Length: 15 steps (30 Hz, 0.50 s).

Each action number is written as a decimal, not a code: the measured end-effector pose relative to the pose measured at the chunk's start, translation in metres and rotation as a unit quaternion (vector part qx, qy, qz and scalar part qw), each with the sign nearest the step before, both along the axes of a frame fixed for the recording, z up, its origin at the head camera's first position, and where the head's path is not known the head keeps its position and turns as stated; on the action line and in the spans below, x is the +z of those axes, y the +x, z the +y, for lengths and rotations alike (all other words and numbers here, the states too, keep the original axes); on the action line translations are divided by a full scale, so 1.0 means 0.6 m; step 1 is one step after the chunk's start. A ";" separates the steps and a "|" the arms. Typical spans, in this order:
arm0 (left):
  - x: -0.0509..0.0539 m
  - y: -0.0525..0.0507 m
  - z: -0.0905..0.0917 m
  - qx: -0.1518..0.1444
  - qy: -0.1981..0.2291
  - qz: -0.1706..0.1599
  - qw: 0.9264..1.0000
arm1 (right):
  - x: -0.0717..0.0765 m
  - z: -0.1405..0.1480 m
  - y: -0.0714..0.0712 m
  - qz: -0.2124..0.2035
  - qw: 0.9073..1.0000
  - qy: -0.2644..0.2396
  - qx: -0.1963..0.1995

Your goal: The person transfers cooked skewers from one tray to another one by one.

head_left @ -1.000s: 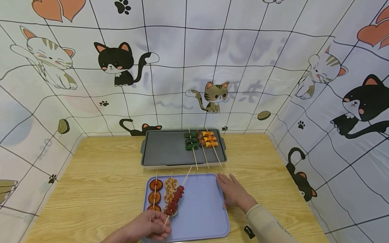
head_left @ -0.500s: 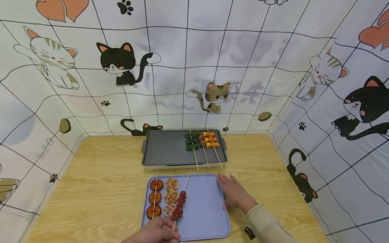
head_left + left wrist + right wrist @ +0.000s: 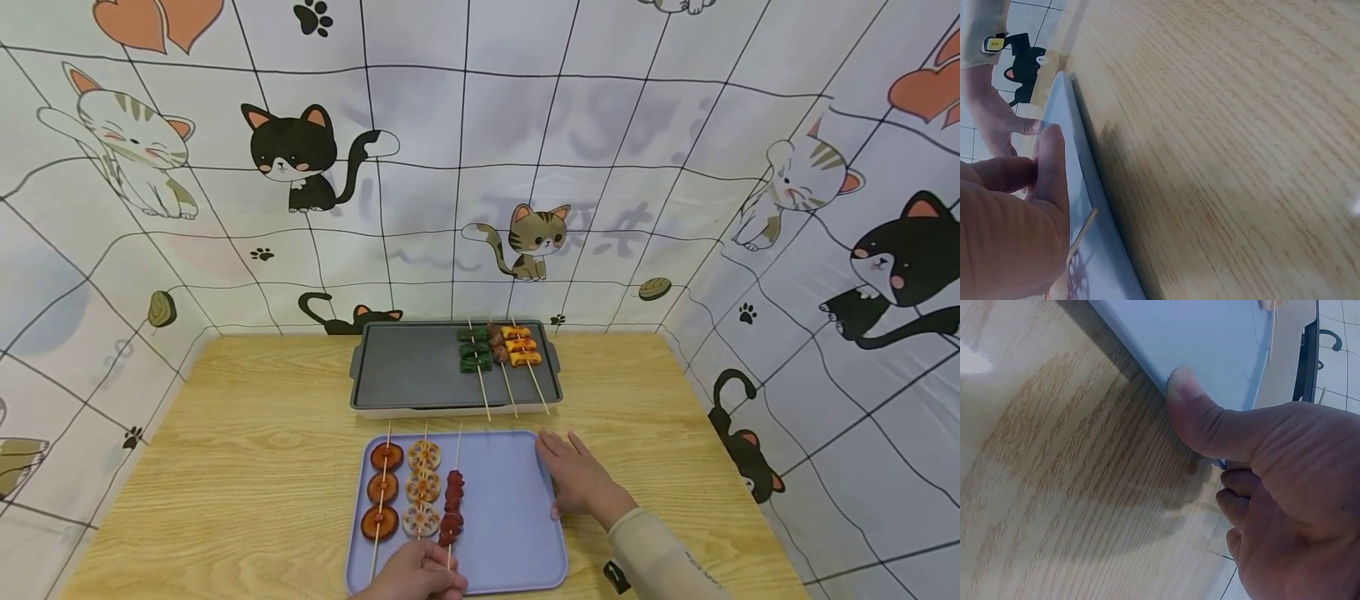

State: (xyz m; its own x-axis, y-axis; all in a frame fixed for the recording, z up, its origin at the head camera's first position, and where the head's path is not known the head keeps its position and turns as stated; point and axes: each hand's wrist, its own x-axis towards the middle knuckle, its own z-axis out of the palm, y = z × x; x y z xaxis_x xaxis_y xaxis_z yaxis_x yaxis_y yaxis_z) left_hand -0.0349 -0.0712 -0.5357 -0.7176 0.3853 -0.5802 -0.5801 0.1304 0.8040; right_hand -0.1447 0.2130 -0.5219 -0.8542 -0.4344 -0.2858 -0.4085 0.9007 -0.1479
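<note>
Between thumb and fingers, my left hand (image 3: pixel 422 573) pinches the lower stick of a skewer of red meat pieces (image 3: pixel 453 506). That skewer is over the lavender tray (image 3: pixel 513 525), roughly upright in the head view. To its left lie a lotus root skewer (image 3: pixel 423 486) and a skewer of brown round slices (image 3: pixel 382 489). My right hand (image 3: pixel 587 482) rests against the tray's right edge with fingers extended near the far corner; in the right wrist view its thumb (image 3: pixel 1188 394) touches the rim. In the left wrist view, my left hand (image 3: pixel 1013 231) hides most of what it holds.
Behind the tray stands a dark grill plate (image 3: pixel 408 367). On its right side are a green skewer (image 3: pixel 474 350), a brown meat skewer (image 3: pixel 497 343) and a yellow skewer (image 3: pixel 521 346). A cat-print cloth (image 3: pixel 420 192) surrounds the wooden table (image 3: pixel 255 467).
My left hand has moved right with the red meat skewer, which has turned from slanted over the lotus root to nearly straight beside it. My right hand has stayed at the tray edge.
</note>
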 end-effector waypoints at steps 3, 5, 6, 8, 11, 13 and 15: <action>-0.002 0.000 0.004 0.004 -0.005 0.001 1.000 | 0.003 -0.001 0.000 -0.003 1.000 -0.006 -0.001; -0.002 -0.001 0.006 0.003 -0.011 0.001 1.000 | 0.005 -0.001 0.000 -0.004 1.000 -0.008 -0.001; -0.002 -0.001 0.006 0.002 -0.013 0.003 1.000 | 0.006 -0.001 0.000 -0.004 1.000 -0.009 -0.002; -0.001 -0.001 0.007 0.001 -0.013 0.008 1.000 | 0.004 0.000 0.000 -0.004 1.000 -0.009 -0.001; 0.000 -0.001 0.008 0.001 -0.016 0.019 1.000 | 0.001 0.000 0.001 -0.005 1.000 -0.009 -0.003; 0.001 0.000 0.008 0.001 -0.022 0.031 0.999 | 0.000 0.001 0.001 -0.006 1.000 -0.011 -0.003; 0.002 0.001 0.009 -0.006 -0.042 0.043 0.998 | 0.000 0.002 0.001 -0.006 1.000 -0.013 -0.004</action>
State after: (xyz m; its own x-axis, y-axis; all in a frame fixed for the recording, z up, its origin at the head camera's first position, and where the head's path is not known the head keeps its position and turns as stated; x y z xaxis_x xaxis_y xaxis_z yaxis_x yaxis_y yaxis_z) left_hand -0.0344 -0.0660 -0.5347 -0.7617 0.3466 -0.5474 -0.5078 0.2053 0.8367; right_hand -0.1442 0.2140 -0.5220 -0.8544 -0.4349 -0.2843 -0.3991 0.8997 -0.1767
